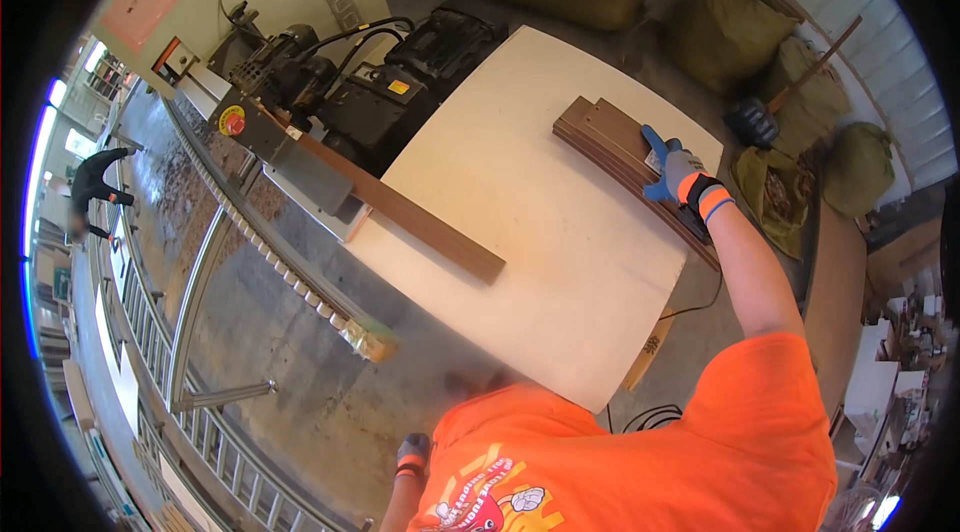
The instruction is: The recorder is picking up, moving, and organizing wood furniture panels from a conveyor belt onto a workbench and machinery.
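Note:
My right hand, in a grey and blue glove with an orange and black cuff, rests on a stack of brown boards. Its fingers are spread over the top of the stack, beside a small white patch. The stack lies at the right side of a pale tabletop. A single long brown board reaches from a machine onto the table's left part. Low beside my body hangs my left hand, gloved too, away from the boards; its fingers are mostly hidden.
Beyond the table stand dark motors; a red button sits on the machine's near end. A roller rail runs along the left. Full sacks and a shovel line the back right. Another person bends at the far left.

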The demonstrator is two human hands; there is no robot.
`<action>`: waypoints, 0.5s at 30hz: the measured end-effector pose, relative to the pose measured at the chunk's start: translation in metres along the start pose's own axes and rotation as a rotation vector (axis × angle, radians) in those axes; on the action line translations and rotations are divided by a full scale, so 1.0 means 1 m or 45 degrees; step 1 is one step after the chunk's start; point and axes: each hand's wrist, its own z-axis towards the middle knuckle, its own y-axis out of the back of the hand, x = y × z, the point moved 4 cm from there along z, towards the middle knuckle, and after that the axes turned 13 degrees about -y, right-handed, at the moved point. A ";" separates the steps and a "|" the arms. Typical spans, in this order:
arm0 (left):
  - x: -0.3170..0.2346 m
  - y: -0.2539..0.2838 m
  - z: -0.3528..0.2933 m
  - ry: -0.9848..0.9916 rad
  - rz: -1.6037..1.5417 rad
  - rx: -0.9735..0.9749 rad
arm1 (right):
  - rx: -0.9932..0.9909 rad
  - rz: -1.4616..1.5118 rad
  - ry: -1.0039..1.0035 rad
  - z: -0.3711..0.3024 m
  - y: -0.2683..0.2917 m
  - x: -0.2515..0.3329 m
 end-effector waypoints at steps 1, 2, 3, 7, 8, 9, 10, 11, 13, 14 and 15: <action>0.000 0.001 -0.002 0.017 -0.039 -0.026 | -0.016 -0.036 0.004 0.002 -0.001 0.003; -0.003 0.004 -0.006 0.036 -0.080 -0.052 | -0.018 -0.038 0.019 0.002 -0.001 0.006; -0.011 0.006 -0.009 0.040 -0.089 -0.056 | -0.030 -0.045 -0.002 0.001 -0.002 0.005; -0.043 0.025 -0.015 0.014 -0.093 0.015 | -0.082 -0.049 0.028 0.002 -0.006 -0.004; -0.042 0.023 -0.014 0.001 -0.005 0.107 | -0.047 -0.051 0.010 0.005 -0.007 -0.005; -0.035 0.022 -0.015 0.030 -0.028 0.074 | 0.019 -0.054 -0.040 -0.002 -0.001 0.007; -0.027 0.020 -0.015 0.088 -0.052 0.061 | -0.060 -0.223 -0.050 -0.013 0.005 0.020; -0.021 0.018 -0.014 0.135 -0.077 0.052 | -0.150 -0.391 -0.073 -0.025 0.009 0.030; -0.015 0.019 -0.014 0.148 -0.189 -0.056 | -0.471 -0.304 0.120 -0.045 0.008 0.061; -0.011 0.018 -0.012 0.128 -0.172 -0.066 | -0.769 -0.218 0.278 -0.061 0.010 0.078; -0.009 0.017 -0.014 0.112 -0.146 -0.070 | -0.691 -0.027 0.442 -0.071 -0.001 0.096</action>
